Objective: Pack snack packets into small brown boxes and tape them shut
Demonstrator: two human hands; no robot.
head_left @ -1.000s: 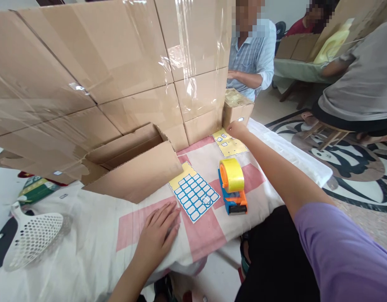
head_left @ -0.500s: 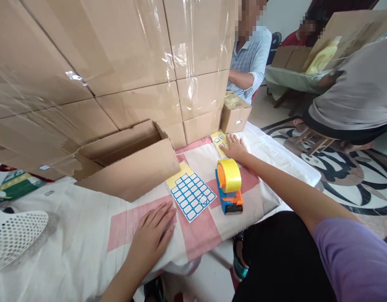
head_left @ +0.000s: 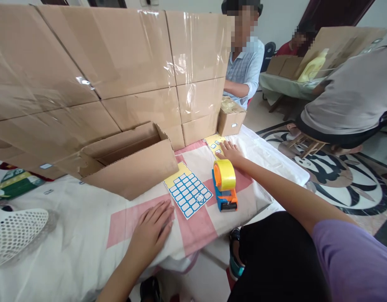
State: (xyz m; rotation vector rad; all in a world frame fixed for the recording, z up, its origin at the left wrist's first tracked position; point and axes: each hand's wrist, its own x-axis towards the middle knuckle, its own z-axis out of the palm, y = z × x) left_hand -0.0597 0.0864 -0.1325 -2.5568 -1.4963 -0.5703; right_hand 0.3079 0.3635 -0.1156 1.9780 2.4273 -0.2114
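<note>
My left hand (head_left: 154,224) lies flat on the checked cloth (head_left: 199,235), fingers stretched out and holding nothing. Just to its right is a sheet of blue-edged labels (head_left: 190,193) with a yellow top. My right hand (head_left: 232,154) rests open, fingers spread, at the edge of a second yellow label sheet (head_left: 214,142) with a few labels on it. Between me and that hand stands a blue and orange tape dispenser (head_left: 224,201) with a yellow roll of tape (head_left: 227,174). An open cardboard box (head_left: 136,172) sits beyond my left hand.
A wall of taped cartons (head_left: 133,54) rises at the back. Beside it stands a small closed carton (head_left: 231,119). A white perforated object (head_left: 17,233) lies at the left. Across from me sits a person in a light blue shirt (head_left: 251,63); another in grey (head_left: 347,92) sits at the right.
The view has tilted up slightly, so more of the carton wall's top shows. Both hands stay resting where they were on the table.
</note>
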